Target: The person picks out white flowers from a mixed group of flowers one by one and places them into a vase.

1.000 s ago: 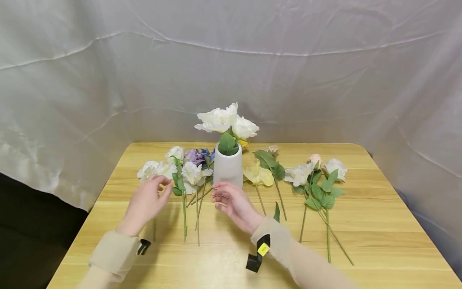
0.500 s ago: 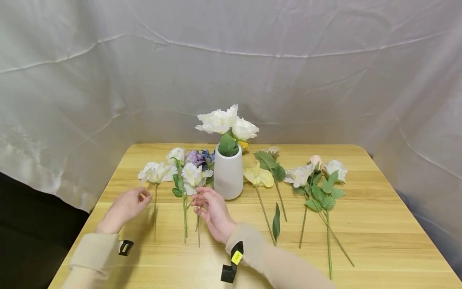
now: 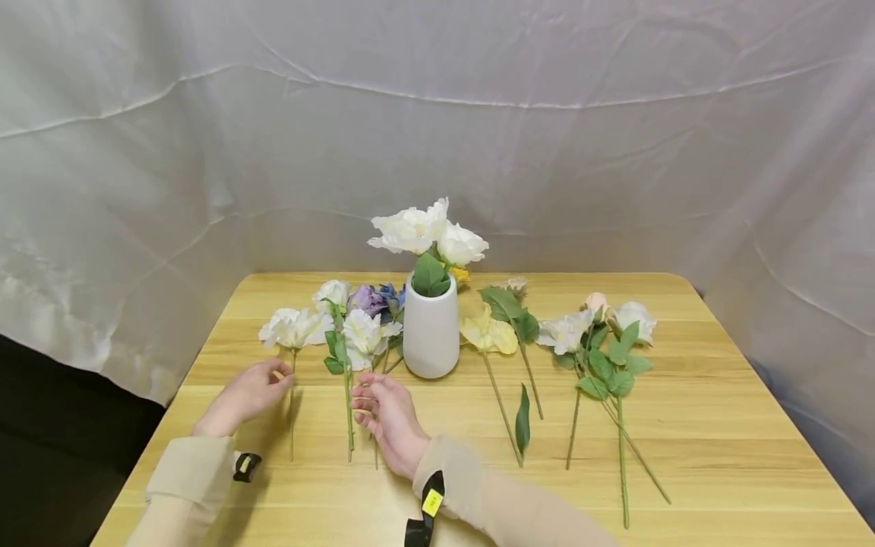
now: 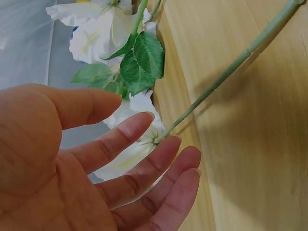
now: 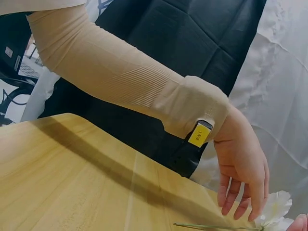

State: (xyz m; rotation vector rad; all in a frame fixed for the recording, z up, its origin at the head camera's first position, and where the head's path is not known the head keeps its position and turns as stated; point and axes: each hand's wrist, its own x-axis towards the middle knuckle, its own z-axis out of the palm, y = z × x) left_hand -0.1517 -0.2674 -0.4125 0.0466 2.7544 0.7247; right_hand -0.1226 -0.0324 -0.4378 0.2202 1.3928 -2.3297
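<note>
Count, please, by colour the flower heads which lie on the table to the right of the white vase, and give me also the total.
White flowers: 2
Pinkish flowers: 2
Yellow flower: 1
Total: 5
Left out: the orange-yellow bloom showing just past the rim of the vase; I cannot tell whether it lies on the table.

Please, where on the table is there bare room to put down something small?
Two patches: the table between the rightmost white flower and the right edge; and, in front of the vase, between the right hand and the yellow flower's stem. Crowded: left of the vase, with white flowers, purple and blue blooms.
</note>
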